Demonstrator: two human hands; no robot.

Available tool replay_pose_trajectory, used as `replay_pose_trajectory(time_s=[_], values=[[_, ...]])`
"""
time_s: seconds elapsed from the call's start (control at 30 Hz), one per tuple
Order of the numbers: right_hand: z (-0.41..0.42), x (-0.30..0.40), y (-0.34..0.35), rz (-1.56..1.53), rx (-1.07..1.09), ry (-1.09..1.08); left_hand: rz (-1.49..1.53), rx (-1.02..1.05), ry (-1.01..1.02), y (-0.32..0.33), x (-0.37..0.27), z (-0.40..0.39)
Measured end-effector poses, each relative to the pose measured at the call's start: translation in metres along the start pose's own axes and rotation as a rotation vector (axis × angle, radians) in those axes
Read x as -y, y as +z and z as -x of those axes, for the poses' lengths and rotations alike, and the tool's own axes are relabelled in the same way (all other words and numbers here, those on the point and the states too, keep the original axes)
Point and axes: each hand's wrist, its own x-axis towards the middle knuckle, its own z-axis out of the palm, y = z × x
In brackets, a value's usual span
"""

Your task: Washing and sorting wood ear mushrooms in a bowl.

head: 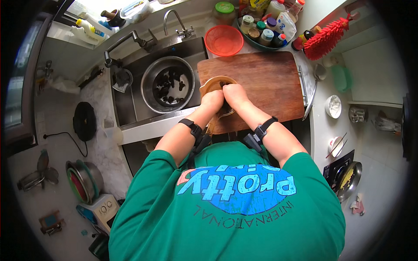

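My left hand point(213, 100) and my right hand point(235, 95) meet over a tan bowl point(209, 84) with a spout-like rim, near the left edge of a wooden cutting board point(267, 84). Between the fingertips is a dark piece of food, mostly hidden by the hands. More dark pieces point(223, 83) show inside the bowl. To the left, a steel basin point(146, 94) in the sink holds water and several dark, soft-looking pieces point(169, 81).
A red plastic basket point(224, 40) and a tray of seasoning jars point(261, 48) stand behind the board. The black faucet point(124, 42) reaches over the sink point(125, 112). A ladle point(315, 88) lies right of the board; a pan with yellow food point(354, 181) sits farther right.
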Motion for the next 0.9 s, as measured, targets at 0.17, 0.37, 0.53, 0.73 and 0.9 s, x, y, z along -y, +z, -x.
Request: replay_pose_trajectory(time_s=[0.17, 0.37, 0.53, 0.73, 0.9], values=[[0.001, 0.004, -0.007, -0.335, 0.036, 0.224, 0.009, -0.025, -0.093, -0.010, -0.008, 0.009], [0.005, 0.007, -0.033, -0.121, 0.129, 0.066, 0.121, -0.077, -0.089, -0.005, -0.005, 0.009], [0.009, 0.003, -0.025, -0.038, 0.016, 0.016, 0.202, -0.193, -0.168, -0.006, -0.007, 0.000], [0.018, -0.012, -0.013, -0.350, -0.106, 0.140, -0.065, -0.173, -0.013, -0.026, -0.038, 0.031], [0.023, 0.003, -0.042, -0.371, -0.097, 0.149, -0.188, -0.071, 0.001, -0.008, -0.037, 0.024]])
